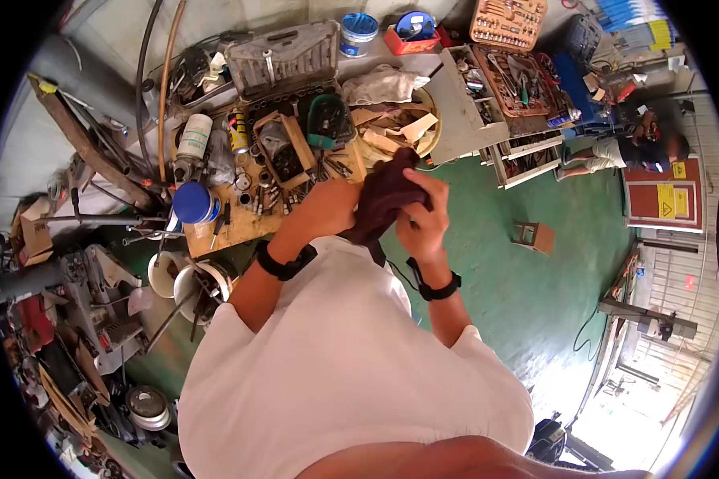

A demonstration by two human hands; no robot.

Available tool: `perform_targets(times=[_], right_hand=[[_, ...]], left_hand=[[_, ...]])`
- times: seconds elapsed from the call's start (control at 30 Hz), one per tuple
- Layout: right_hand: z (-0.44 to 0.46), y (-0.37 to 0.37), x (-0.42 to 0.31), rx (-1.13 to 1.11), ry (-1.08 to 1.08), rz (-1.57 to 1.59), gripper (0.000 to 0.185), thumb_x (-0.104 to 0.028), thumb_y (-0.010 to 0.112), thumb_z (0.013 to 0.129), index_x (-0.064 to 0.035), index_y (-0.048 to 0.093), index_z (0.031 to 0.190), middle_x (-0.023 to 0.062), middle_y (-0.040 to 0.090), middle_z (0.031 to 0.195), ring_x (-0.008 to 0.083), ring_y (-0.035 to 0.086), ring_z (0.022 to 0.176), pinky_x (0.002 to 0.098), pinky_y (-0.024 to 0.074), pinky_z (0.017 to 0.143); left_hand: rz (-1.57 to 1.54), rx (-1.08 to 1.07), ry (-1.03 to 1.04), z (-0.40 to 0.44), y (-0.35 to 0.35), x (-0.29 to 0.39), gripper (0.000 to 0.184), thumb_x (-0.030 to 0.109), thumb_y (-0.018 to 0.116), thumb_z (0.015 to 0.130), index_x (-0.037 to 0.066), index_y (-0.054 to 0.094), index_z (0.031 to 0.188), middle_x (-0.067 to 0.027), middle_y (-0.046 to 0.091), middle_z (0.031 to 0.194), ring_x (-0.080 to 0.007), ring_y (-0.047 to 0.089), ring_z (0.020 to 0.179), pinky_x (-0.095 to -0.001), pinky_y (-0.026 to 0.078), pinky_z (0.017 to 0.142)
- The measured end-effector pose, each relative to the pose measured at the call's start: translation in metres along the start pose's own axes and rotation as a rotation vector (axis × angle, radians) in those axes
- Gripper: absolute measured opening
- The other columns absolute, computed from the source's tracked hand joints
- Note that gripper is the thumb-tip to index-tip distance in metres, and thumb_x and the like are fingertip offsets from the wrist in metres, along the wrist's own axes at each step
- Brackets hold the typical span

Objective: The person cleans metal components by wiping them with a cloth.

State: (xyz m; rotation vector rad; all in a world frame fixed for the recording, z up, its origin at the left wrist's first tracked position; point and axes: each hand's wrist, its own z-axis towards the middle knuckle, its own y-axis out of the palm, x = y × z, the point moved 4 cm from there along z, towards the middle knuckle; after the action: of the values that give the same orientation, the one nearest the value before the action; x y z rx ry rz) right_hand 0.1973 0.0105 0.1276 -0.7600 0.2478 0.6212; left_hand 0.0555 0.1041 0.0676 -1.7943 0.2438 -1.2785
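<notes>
A dark maroon cloth [390, 195] is bunched up in front of my chest, between my two hands. My left hand [335, 209] is closed on its left side, the fingers mostly hidden behind the fabric. On the other side my right hand [425, 214] grips the cloth with bent fingers, thumb and fingertips pressed against it. Beyond my left hand lies the wooden workbench [252, 227], with sockets and small metal parts on it. An open wooden box [284, 148] of parts and a green container [329, 120] stand there too.
A blue-lidded tub [193, 203] sits at the bench corner, above white buckets [190, 283]. Ahead are a round bin of cardboard scraps [419, 128] and a drawer cabinet [463, 132]. A small stool [533, 238] stands on the green floor. Another person [627, 152] is at the far right.
</notes>
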Motion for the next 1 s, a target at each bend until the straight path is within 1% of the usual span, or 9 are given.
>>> perform_targets(times=[0.13, 0.27, 0.3, 0.43, 0.5, 0.63, 0.7, 0.87, 1.0], right_hand=[[-0.006, 0.011, 0.002, -0.127, 0.260, 0.061, 0.039, 0.010, 0.064, 0.065, -0.0065, 0.067, 0.100, 0.0141, 0.055, 0.129, 0.0335, 0.055, 0.109, 0.0416, 0.0457, 0.089], [0.012, 0.025, -0.033, -0.535, 0.155, -0.257, 0.055, -0.009, 0.072, 0.068, -0.0122, 0.059, 0.121, 0.0147, 0.051, 0.133, 0.0341, 0.050, 0.118, 0.0390, 0.0415, 0.096], [0.011, 0.025, -0.033, -0.577, 0.119, -0.361, 0.056, -0.023, 0.075, 0.068, -0.0138, 0.058, 0.120, 0.0130, 0.052, 0.129, 0.0319, 0.052, 0.114, 0.0408, 0.0401, 0.097], [-0.016, 0.039, -0.007, -0.661, 0.151, -0.408, 0.058, -0.029, 0.079, 0.063, -0.0140, 0.060, 0.116, 0.0105, 0.058, 0.115, 0.0303, 0.059, 0.099, 0.0416, 0.0462, 0.086], [-0.021, 0.045, 0.001, -0.802, 0.235, -0.382, 0.051, -0.031, 0.081, 0.061, -0.0134, 0.064, 0.106, 0.0077, 0.060, 0.098, 0.0295, 0.062, 0.080, 0.0409, 0.0503, 0.071], [-0.022, 0.041, 0.000, -0.645, 0.187, -0.319, 0.044, -0.032, 0.082, 0.061, -0.0125, 0.067, 0.098, 0.0073, 0.062, 0.088, 0.0295, 0.062, 0.069, 0.0398, 0.0507, 0.060], [-0.025, 0.034, -0.001, -0.499, 0.216, -0.341, 0.041, -0.035, 0.083, 0.061, -0.0118, 0.069, 0.092, 0.0064, 0.062, 0.083, 0.0286, 0.061, 0.067, 0.0400, 0.0504, 0.059], [-0.035, 0.034, -0.007, -0.536, 0.195, -0.255, 0.051, -0.040, 0.085, 0.060, -0.0099, 0.070, 0.099, 0.0075, 0.063, 0.083, 0.0281, 0.062, 0.067, 0.0382, 0.0504, 0.058], [-0.031, 0.034, -0.019, -0.565, 0.221, -0.084, 0.050, -0.036, 0.086, 0.062, -0.0055, 0.071, 0.099, 0.0084, 0.063, 0.081, 0.0285, 0.063, 0.068, 0.0377, 0.0505, 0.058]], left_hand=[[-0.103, 0.101, -0.026, -0.015, -0.011, -0.008, 0.021, 0.020, 0.068, 0.073, 0.005, 0.066, 0.088, -0.0201, 0.065, 0.076, -0.0404, 0.063, 0.074, -0.0473, 0.051, 0.066], [0.174, 0.021, 0.044, -0.019, -0.005, -0.009, 0.019, 0.019, 0.069, 0.072, 0.004, 0.067, 0.083, -0.0172, 0.065, 0.074, -0.0368, 0.064, 0.072, -0.0458, 0.052, 0.065], [0.229, -0.016, 0.067, -0.020, -0.003, -0.010, 0.018, 0.019, 0.069, 0.072, 0.003, 0.066, 0.081, -0.0161, 0.065, 0.073, -0.0358, 0.065, 0.071, -0.0452, 0.052, 0.065], [0.236, 0.008, 0.144, -0.018, 0.008, -0.009, 0.016, 0.017, 0.068, 0.071, 0.003, 0.066, 0.078, -0.0146, 0.065, 0.070, -0.0350, 0.065, 0.071, -0.0437, 0.053, 0.064], [0.269, -0.109, 0.113, -0.017, 0.009, -0.006, 0.019, 0.020, 0.070, 0.074, 0.003, 0.064, 0.079, -0.0146, 0.064, 0.070, -0.0351, 0.065, 0.071, -0.0441, 0.052, 0.063], [0.093, 0.009, 0.189, -0.030, -0.007, -0.008, 0.026, 0.029, 0.068, 0.082, 0.004, 0.062, 0.082, -0.0138, 0.064, 0.070, -0.0348, 0.064, 0.070, -0.0447, 0.050, 0.061], [0.076, -0.058, 0.060, -0.036, -0.036, -0.003, 0.033, 0.039, 0.062, 0.089, 0.006, 0.061, 0.084, -0.0127, 0.063, 0.070, -0.0349, 0.063, 0.069, -0.0450, 0.049, 0.060], [0.172, -0.077, 0.100, -0.043, -0.045, -0.007, 0.035, 0.039, 0.059, 0.092, 0.006, 0.062, 0.081, -0.0135, 0.061, 0.068, -0.0350, 0.061, 0.066, -0.0436, 0.047, 0.058], [-0.080, -0.044, 0.184, -0.047, -0.048, -0.005, 0.037, 0.036, 0.061, 0.092, 0.004, 0.061, 0.073, -0.0138, 0.057, 0.062, -0.0330, 0.056, 0.059, -0.0410, 0.042, 0.053]])
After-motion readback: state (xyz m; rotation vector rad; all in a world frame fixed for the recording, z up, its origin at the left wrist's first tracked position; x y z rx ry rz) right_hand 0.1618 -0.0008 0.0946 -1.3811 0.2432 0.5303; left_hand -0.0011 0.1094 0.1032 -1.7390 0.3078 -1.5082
